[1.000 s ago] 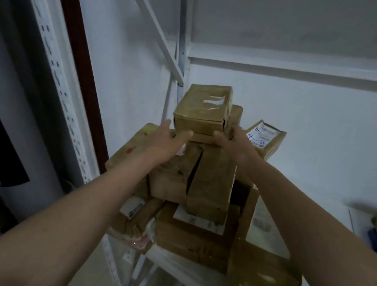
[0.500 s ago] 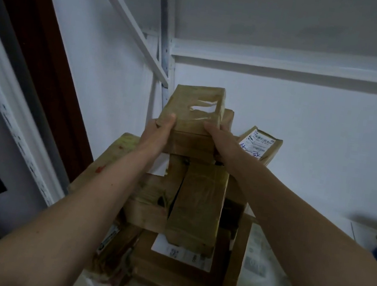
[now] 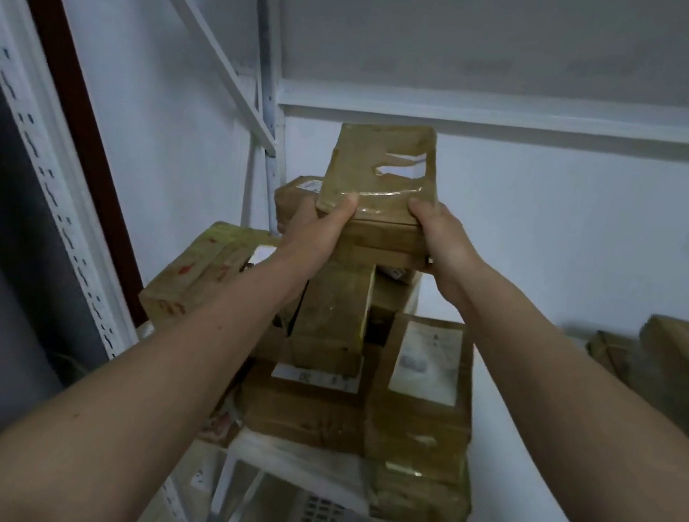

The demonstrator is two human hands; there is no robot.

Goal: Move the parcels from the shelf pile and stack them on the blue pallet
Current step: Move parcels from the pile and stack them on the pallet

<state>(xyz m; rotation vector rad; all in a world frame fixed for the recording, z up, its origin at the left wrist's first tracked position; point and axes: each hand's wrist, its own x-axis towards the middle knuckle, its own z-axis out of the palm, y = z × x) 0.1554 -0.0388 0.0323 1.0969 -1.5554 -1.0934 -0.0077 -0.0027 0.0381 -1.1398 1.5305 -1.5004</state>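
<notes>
At the top of the shelf pile [image 3: 338, 349], the left hand [image 3: 316, 229] and right hand [image 3: 440, 239] each grip a near corner of the top parcel [image 3: 380, 172], thumbs on its taped upper face and fingers curled underneath, apparently also catching a flatter parcel [image 3: 386, 240] beneath it. To do this lift well, I would raise the load straight up until it clears the pile, keep it level, and only then draw it toward the body. Leaning parcels below look loosely balanced and could slide if dragged across; the blue pallet is not in view.
</notes>
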